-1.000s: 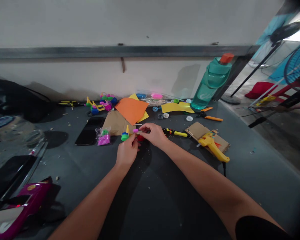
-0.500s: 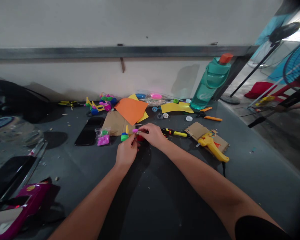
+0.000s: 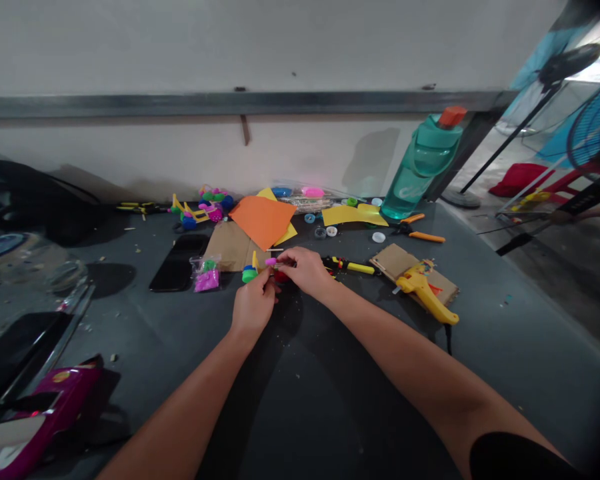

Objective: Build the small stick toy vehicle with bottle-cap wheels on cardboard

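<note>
My left hand is closed around a small craft model of bottle caps, whose green and blue caps and an upright yellow strip show beyond the knuckles. On top of the model, between both hands, is a pink clay-like lump. A red round part shows below it, partly covered by fingers. My right hand comes in from the right with thumb and fingers pinched together beside the pink lump; what lies in the pinch is too small and covered to name.
Cardboard and orange paper lie behind my hands. A phone and a bag of pink clay are left. A yellow-black cutter, a yellow glue gun, orange-handled pliers and a teal bottle stand or lie right.
Almost nothing differs. The fingers of my right hand have shifted very slightly at the pink lump; my left hand keeps its place.
</note>
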A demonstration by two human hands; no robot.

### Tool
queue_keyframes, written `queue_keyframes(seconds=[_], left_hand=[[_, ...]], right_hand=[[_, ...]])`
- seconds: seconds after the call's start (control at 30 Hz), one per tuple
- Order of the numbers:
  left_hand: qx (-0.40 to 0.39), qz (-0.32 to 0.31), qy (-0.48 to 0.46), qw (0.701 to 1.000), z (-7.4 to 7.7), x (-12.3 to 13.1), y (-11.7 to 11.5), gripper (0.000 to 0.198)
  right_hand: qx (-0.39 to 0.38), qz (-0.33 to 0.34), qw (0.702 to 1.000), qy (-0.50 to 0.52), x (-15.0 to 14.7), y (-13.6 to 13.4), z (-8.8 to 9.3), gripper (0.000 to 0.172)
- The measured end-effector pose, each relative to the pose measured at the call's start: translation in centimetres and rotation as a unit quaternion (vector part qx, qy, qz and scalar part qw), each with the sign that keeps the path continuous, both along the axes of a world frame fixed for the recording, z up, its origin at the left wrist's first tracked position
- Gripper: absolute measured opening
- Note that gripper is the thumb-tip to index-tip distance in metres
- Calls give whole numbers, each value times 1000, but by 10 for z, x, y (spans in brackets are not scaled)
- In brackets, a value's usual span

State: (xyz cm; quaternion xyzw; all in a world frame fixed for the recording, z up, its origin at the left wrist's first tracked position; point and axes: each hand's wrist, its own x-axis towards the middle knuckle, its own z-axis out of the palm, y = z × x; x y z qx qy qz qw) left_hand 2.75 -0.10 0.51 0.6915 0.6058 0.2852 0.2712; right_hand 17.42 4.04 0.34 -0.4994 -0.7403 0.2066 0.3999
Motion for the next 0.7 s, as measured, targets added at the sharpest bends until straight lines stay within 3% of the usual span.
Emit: queue_keyframes(seconds=[0.2, 0.43, 0.7], left_hand=[[6, 1, -1, 1000, 0, 0, 0, 35], [1, 2, 8, 1000, 2, 0, -2, 36], [-2, 5, 8, 1000, 3, 1, -2, 36]], right_hand=[[-24, -6, 999, 41, -1, -2, 0, 5], [-65, -17, 987, 145, -5, -2, -3, 20], [-79, -13, 983, 164, -5, 0, -4, 21]])
